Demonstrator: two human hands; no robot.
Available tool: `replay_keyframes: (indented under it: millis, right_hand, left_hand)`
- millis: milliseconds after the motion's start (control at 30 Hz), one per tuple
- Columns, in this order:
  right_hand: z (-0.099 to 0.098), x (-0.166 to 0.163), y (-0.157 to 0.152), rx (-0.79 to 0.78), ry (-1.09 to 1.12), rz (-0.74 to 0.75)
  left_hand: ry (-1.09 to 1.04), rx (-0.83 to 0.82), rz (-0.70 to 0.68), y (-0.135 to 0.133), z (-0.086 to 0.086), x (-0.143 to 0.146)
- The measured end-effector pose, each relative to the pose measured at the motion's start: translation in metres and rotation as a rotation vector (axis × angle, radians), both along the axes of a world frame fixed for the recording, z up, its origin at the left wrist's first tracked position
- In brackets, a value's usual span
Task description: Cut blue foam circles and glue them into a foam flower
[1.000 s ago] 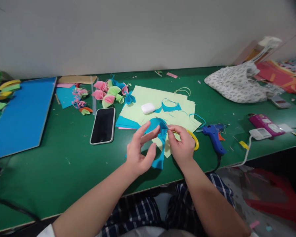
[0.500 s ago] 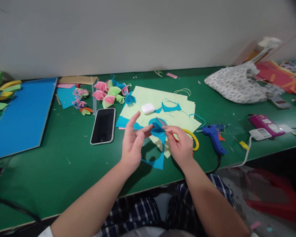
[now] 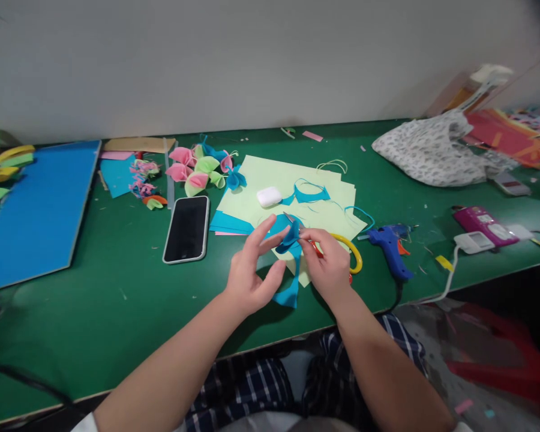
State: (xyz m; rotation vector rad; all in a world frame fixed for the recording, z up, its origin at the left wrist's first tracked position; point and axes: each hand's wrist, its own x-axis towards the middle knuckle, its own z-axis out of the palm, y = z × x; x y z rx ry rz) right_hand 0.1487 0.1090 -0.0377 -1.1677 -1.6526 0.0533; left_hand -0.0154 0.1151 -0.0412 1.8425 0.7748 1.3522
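My left hand [image 3: 251, 271] holds a piece of blue paper [image 3: 288, 264] between thumb and fingertips just above the green table [image 3: 117, 312]. A strip of that paper hangs down toward the table's front edge. My right hand [image 3: 328, 264] grips yellow-handled scissors [image 3: 348, 252], whose blades meet the blue paper near my left fingertips. Both hands hover over a stack of light green paper sheets [image 3: 292, 186].
A black phone [image 3: 188, 228] lies left of my hands, a white earbud case [image 3: 269, 197] on the green sheets. A blue glue gun [image 3: 389, 249] lies to the right. Folded paper flowers [image 3: 198, 168], a blue board [image 3: 36, 210] and a patterned cloth bag [image 3: 432, 153] lie farther off.
My left hand's fingers opened and shifted on the blue paper, then closed on it again. The paper turned between the hands. The right hand with the scissors stayed nearly in place.
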Motion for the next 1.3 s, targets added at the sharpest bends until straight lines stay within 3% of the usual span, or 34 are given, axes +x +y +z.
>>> replay_keyframes:
  millis: [200,333,800,967,1133,1300]
  right_hand:
    - [0.001,-0.001,0.001,0.002,0.001,-0.009]
    - [0.002,-0.002,0.001,-0.004,0.0,-0.002]
    - [0.001,-0.002,0.0,-0.027,0.002,0.037]
    - [0.001,-0.002,0.001,-0.035,-0.002,0.019]
    - [0.001,-0.002,0.001,-0.042,-0.01,0.012]
    - [0.001,0.0,0.002,-0.098,0.021,0.044]
  left_hand:
    - [-0.151,-0.11,0.055,0.001,0.004,0.004]
    - [-0.188,-0.103,0.054,0.001,0.006,0.006]
    - [-0.37,-0.363,0.023,0.012,0.006,0.007]
    - [-0.317,-0.288,-0.012,0.008,0.007,0.006]
    - [-0.11,-0.156,-0.037,0.001,0.005,0.005]
    - [0.009,-0.146,0.157,0.007,0.009,0.003]
